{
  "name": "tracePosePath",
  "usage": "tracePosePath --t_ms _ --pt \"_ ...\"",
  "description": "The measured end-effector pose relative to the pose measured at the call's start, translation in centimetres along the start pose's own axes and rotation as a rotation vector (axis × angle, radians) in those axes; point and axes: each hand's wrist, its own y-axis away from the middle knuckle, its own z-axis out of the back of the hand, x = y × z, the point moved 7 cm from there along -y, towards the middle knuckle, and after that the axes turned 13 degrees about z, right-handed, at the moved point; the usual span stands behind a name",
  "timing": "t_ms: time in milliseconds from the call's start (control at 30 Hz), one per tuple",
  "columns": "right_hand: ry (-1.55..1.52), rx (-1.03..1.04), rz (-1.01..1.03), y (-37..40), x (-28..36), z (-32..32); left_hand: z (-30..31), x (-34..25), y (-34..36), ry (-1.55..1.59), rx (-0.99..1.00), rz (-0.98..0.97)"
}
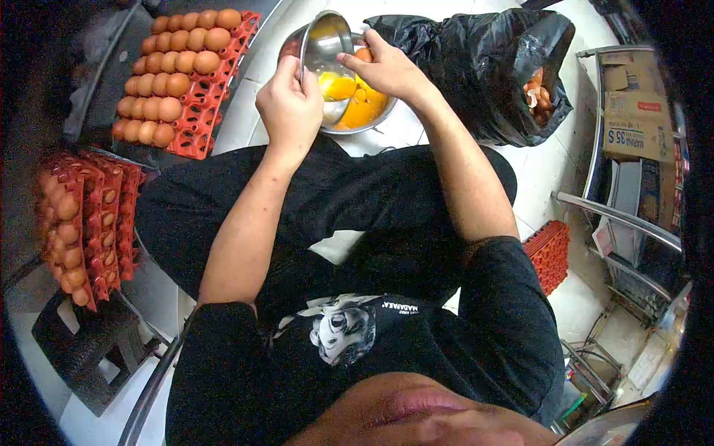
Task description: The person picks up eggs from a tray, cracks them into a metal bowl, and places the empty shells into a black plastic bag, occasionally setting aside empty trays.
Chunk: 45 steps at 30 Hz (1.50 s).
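A steel mixing bowl (351, 131) with several broken yolks (362, 113) in it stands on the floor ahead of my knees. My left hand (288, 102) is closed on the rim of a smaller metal bowl (326, 50), tilted over the mixing bowl. At the right of the smaller bowl, my right hand (388, 68) has a brown egg (364, 54) between thumb and fingers. The egg is partly hidden by the hand, and whether its shell is cracked cannot be made out.
Left of the bowls lies a red egg tray (199, 111) of brown eggs, with more stacked trays (89, 223) below. A black garbage bag (476, 74) holding eggshells (537, 97) sits at right. Red trays (549, 256) and a metal rack (621, 215) are farther right.
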Motion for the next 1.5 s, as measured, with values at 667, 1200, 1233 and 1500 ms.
tracePosePath --t_ms 667,1200,1233,1500 --pt "0.057 -0.089 0.101 2.1 0.8 0.6 1.7 -1.1 -0.3 -0.201 -0.206 -0.349" --pt "0.534 -0.766 -0.829 16.2 -7.1 25.6 0.9 4.6 -2.4 0.338 -0.089 0.199" --pt "0.602 -0.823 -0.743 15.3 -5.7 25.3 0.8 4.7 -2.1 0.339 -0.095 0.214" --pt "0.159 -0.407 0.370 -0.9 10.0 7.5 -2.4 6.9 -0.9 0.325 -0.077 0.426"
